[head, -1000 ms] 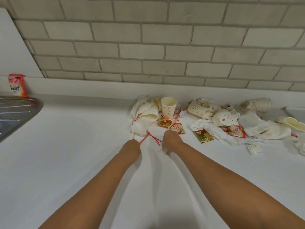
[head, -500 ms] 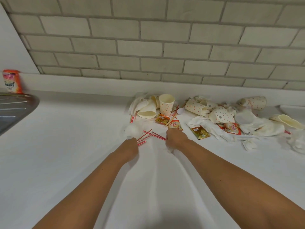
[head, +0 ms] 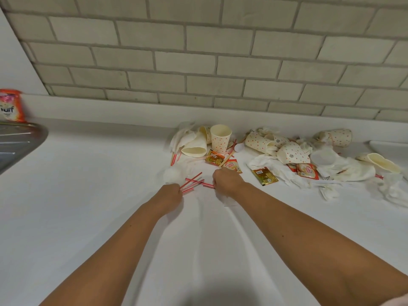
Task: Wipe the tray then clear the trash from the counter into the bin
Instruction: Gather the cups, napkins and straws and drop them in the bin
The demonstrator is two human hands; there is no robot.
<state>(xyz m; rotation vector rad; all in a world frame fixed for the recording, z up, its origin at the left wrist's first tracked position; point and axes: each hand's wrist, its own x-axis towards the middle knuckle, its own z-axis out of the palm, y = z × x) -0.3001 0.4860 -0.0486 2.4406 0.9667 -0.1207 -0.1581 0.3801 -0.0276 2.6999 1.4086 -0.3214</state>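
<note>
Between the hands, red-striped straws (head: 193, 182) lie crosswise on the counter (head: 88, 195). The left hand (head: 171, 194) grips a bundle's ends in curled fingers. The right hand (head: 226, 181) pinches one straw's opposite end.

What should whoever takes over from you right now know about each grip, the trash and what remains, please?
Left grip: holds a bundle of striped straws over the counter.
Right grip: pinches the end of one of those straws.
Trash: dotted cups, sachets and tissues lie piled by the wall.
Done: I cannot tell whether the tray is wiped; nothing visibly binned.
To do: gather the pile and bin it all; the bin is out of view.
</note>
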